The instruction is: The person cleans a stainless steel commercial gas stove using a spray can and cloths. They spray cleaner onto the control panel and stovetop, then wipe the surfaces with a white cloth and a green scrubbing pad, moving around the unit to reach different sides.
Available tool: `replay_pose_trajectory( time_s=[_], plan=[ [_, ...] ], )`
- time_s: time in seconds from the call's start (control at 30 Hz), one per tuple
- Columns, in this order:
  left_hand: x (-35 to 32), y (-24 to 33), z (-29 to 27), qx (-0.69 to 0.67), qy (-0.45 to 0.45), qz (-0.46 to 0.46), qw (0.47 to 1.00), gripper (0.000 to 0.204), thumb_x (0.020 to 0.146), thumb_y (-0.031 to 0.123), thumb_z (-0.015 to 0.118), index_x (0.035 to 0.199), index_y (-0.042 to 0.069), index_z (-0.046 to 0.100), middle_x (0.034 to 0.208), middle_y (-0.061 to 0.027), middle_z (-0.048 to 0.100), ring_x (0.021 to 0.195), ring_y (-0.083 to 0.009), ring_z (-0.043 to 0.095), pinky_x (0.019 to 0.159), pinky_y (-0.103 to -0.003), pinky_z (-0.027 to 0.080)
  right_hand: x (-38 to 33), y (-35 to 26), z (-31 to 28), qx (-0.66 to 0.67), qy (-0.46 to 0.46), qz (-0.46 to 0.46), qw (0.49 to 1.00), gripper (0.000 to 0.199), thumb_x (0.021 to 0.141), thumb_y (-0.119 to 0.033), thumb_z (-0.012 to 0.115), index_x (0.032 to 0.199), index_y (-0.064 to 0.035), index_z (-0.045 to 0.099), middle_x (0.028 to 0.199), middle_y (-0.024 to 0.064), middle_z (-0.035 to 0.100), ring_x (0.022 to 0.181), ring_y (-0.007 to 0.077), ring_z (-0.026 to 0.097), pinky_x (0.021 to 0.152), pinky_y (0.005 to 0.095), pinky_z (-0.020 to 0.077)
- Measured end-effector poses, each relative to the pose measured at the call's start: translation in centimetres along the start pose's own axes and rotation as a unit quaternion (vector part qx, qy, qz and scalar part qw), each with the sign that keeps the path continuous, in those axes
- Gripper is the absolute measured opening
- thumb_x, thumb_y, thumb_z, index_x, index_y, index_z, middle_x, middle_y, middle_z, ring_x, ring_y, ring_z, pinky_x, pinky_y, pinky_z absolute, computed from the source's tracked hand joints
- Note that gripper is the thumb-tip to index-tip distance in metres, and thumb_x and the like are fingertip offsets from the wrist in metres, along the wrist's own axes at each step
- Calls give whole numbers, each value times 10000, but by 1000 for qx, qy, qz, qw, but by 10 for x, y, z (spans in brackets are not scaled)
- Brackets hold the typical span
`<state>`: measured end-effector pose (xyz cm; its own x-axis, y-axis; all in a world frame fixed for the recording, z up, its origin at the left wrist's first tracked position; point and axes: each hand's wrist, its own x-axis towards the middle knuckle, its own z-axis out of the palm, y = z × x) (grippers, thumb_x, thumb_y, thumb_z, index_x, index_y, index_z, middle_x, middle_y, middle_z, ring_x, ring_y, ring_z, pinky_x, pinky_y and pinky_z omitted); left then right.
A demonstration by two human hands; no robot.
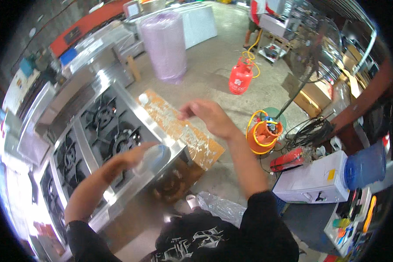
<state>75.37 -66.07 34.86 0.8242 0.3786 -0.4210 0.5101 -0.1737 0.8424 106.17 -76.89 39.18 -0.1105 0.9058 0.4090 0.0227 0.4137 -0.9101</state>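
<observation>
Stove (86, 148): steel frame, dark top with black burner grates, steel strip between burner sections; lies toward 9 o'clock from view centre. Translucent object (155, 158): pale, bluish rim, blurred, exact kind unclear; at the stove's 3 o'clock corner, over the steel edge. Contact with stove: cannot tell.

Holding a blurred, pale, translucent object (156, 158) with the left hand (136, 156) at the corner of a steel stove (175, 147); hovering apart with the right hand (208, 117), loosely curled; facing a stained wooden board (201, 150), a tall lilac wrapped roll (163, 48), a red gas cylinder (241, 79) and, nearer, an orange cylinder (258, 142)
</observation>
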Motion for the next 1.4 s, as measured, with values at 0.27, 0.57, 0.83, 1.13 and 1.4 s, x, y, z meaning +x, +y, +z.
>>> replay_pose_trajectory(
  time_s=[0.27,0.57,0.83,1.13,1.4],
  plan=[
    [33,-81,19,-116,-80,99,985,561,921,328,729,1388,77,546,1269,-2,592,1111,-137,529,976,-307,436,-257,137,67,233,479,321,783,328,1045,-334,535,1109,-27,631,920,99,680,888,252,700,805,360,537],
    [-38,-76,12,-417,-144,-66,895,496,1006,287,645,1457,141,502,1345,13,576,1184,-98,553,1004,-284,446,-368,192,141,273,451,478,702,344,991,-369,590,1112,-50,636,916,91,676,819,246,703,710,386,546],
    [39,-19,28,-252,-81,93,960,732,897,391,758,1456,7,483,1349,-106,613,1193,-157,609,1040,-345,487,-348,202,95,203,489,383,757,383,996,-386,581,1141,-37,645,944,100,689,828,203,690,704,335,533],
    [12,-38,15,-157,-126,-40,979,745,900,368,727,1479,5,431,1401,-124,543,1252,-184,535,1077,-359,424,-427,188,133,212,571,499,616,272,997,-314,548,1083,-76,647,901,80,679,822,230,694,696,384,533],
    [59,-27,26,-79,-170,27,982,757,902,347,700,1499,4,384,1447,-141,480,1305,-209,469,1110,-372,368,-431,191,169,219,568,464,644,284,992,-308,588,1111,-56,640,918,114,689,852,273,719,739,410,549]
  ],
)
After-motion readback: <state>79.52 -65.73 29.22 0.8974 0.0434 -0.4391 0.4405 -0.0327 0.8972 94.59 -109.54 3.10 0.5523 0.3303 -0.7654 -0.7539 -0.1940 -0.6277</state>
